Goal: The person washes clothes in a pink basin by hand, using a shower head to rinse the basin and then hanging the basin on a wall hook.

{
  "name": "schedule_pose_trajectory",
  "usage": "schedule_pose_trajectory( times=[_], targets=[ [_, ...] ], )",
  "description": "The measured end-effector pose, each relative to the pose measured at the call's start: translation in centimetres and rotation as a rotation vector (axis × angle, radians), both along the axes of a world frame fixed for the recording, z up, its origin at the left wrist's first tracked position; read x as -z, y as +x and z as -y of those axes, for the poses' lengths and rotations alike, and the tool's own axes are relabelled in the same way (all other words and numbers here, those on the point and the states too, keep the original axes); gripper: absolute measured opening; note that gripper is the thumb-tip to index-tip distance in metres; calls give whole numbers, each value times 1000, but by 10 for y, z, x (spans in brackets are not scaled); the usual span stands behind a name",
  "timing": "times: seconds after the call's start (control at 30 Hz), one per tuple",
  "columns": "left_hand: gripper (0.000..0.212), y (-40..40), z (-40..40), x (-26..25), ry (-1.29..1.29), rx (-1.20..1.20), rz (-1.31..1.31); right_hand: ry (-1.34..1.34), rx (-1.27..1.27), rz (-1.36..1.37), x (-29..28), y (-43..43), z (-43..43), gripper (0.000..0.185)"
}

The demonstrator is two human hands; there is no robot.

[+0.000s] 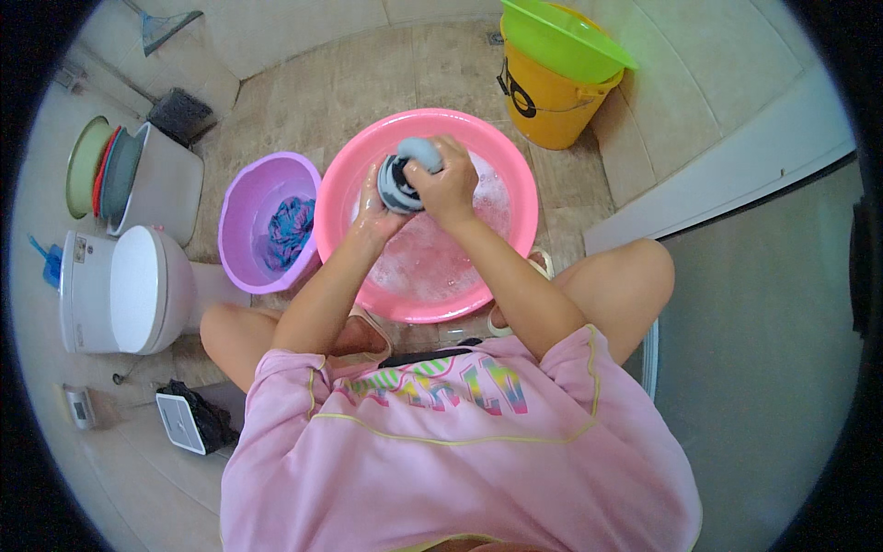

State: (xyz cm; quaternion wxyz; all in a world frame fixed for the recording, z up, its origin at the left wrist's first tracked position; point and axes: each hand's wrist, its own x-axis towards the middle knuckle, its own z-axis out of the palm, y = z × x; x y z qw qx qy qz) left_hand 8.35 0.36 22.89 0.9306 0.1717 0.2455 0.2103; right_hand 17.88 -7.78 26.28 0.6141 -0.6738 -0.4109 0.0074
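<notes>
Both hands are above a large pink plastic basin (331, 159) that holds soapy water (434, 255). My left hand (376, 210) is wet and supports a striped grey-and-black article (397, 186) from its left side and below. Around its upper right part, a rounded pale grey piece (419, 152), my right hand (448, 179) has its fingers and thumb closed. Whether the two grey parts are one thing or two, such as a cloth item and a brush, I cannot tell. The fingers partly hide the article.
Against the pink basin's left stands a purple basin (238, 228) with wet blue-purple cloth (290, 231) in it. A toilet (138, 290) and a small bin (183, 421) are at left. A yellow bucket (552, 103) with a green basin (566, 41) on top stands by the right wall.
</notes>
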Motion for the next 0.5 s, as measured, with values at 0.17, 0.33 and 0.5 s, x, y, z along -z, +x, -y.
schedule_pose_trajectory(
  times=[0.17,0.33,0.5],
  targets=[
    [37,-12,-16,-17,244,217,-127,46,-123,356,-27,-6,8,25],
    [22,-26,-33,-29,697,609,-492,167,-297,673,-28,-56,22,22],
    [19,-14,-27,-8,770,1089,-867,192,-403,677,7,-89,24,17]
  ],
)
